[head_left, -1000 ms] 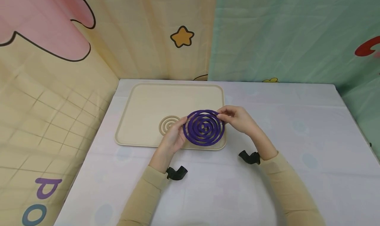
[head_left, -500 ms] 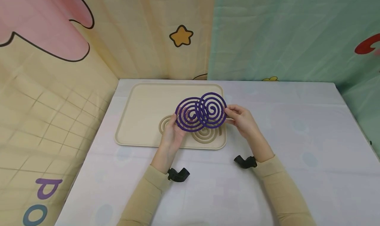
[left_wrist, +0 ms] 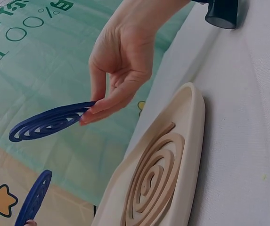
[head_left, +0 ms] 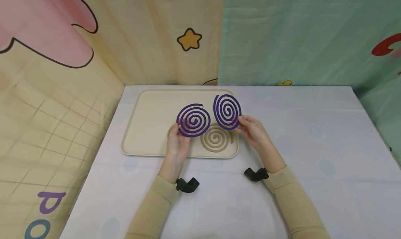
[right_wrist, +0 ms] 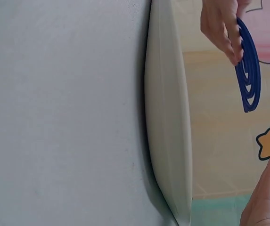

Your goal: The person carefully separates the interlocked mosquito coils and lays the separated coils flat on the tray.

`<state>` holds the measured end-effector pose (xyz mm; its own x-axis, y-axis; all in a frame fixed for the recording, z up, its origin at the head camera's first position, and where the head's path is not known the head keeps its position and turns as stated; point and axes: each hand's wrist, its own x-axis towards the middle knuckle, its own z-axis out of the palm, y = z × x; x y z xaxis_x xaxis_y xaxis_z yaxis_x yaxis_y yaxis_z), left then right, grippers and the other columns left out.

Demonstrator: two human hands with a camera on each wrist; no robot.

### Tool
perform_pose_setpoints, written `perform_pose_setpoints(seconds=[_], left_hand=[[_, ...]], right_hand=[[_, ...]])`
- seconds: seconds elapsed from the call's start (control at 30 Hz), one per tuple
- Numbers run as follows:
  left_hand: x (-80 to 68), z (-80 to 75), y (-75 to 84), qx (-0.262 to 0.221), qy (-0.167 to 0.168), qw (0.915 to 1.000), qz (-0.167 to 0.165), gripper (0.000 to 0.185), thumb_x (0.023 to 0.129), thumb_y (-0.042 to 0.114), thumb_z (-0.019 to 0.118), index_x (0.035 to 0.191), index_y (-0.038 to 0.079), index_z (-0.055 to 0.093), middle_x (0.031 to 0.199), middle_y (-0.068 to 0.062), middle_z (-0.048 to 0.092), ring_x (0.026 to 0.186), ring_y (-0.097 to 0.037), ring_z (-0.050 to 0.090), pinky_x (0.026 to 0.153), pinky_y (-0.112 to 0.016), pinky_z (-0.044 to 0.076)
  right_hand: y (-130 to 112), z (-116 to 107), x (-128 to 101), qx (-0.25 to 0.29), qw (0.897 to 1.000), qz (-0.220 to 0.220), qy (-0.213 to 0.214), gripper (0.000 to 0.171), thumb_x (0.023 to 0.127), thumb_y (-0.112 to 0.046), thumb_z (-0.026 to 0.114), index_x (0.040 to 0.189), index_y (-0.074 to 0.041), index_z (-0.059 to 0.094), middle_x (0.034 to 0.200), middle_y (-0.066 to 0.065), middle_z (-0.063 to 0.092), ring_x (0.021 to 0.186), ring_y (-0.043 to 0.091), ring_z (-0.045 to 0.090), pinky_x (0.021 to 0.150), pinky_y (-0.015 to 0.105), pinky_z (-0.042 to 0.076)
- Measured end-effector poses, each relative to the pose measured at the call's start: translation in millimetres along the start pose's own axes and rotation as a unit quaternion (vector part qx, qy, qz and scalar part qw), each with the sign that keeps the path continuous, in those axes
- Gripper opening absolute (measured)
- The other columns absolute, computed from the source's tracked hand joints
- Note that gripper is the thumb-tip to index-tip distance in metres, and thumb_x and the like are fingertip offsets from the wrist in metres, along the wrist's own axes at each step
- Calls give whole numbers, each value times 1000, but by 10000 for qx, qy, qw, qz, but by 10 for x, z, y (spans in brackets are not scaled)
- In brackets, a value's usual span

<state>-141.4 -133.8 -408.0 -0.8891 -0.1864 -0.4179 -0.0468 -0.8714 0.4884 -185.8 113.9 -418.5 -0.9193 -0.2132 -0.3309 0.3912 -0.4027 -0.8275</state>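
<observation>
Two purple mosquito coils are held up above a beige tray [head_left: 147,103], one in each hand, with a clear gap between them so that neither spiral touches the other. The left coil [head_left: 193,120] is pinched at its lower edge by the left hand [head_left: 177,143], thumb in front and fingers behind, and is tipped with its face toward the head camera; from the right wrist view it is seen edge-on, clamped between the fingertips. The right coil [head_left: 227,112] is pinched at its lower right rim by the right hand [head_left: 253,131], the fingers [left_wrist: 107,104] closed on the outermost turn alone, a light grip at the rim that seems suited to so thin and brittle a spiral. Both coils are kept over the tray rather than over the bare cloth, so that a dropped piece would likely be caught by it. Two beige coils are left lying flat on the tray floor: one [head_left: 216,138] is seen whole beneath the gap between the hands, the other [head_left: 170,131] is largely hidden behind the left hand. The tray is set on a pale tablecloth [head_left: 313,145], near its far left corner, and cartoon-printed curtains [head_left: 156,33] are hung behind.
</observation>
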Motion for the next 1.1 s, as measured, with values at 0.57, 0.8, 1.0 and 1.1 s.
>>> perform_pose_setpoints(seconds=[0.57, 0.8, 1.0, 1.1], left_hand=[[91, -108, 148, 309, 328, 9990, 68, 43, 108, 24, 29, 151, 17, 27, 153, -11, 40, 141, -26, 42, 118, -43, 34], [171, -59, 269, 641, 100, 9977, 176, 48, 108, 16, 25, 156, 12, 22, 157, -12, 36, 143, -23, 39, 117, -35, 35], [339, 23, 408, 1172, 50, 9930, 124, 46, 108, 12, 27, 153, 6, 27, 155, -12, 38, 142, -20, 41, 111, -28, 42], [453, 57, 478, 1570, 99, 9874, 165, 44, 108, 10, 30, 151, 5, 33, 152, -13, 42, 139, -20, 45, 109, -26, 44]], right_hand=[[-23, 58, 77, 429, 9988, -197, 163, 41, 104, -2, 41, 142, 11, 34, 85, 1, 75, 79, 8, 73, 80, 20, 57], [-80, 118, 190, 243, 9989, -277, 305, 11, 102, -1, 44, 112, 0, 49, 80, 1, 73, 75, 9, 73, 75, 21, 59], [-149, 157, 362, -85, 9991, -6, 420, 20, 102, -1, 46, 120, 5, 49, 79, 0, 72, 75, 8, 72, 77, 21, 58], [-184, 159, 470, -312, 9982, 125, 487, 28, 101, -1, 48, 127, 9, 46, 78, -1, 71, 73, 8, 71, 79, 22, 58]])
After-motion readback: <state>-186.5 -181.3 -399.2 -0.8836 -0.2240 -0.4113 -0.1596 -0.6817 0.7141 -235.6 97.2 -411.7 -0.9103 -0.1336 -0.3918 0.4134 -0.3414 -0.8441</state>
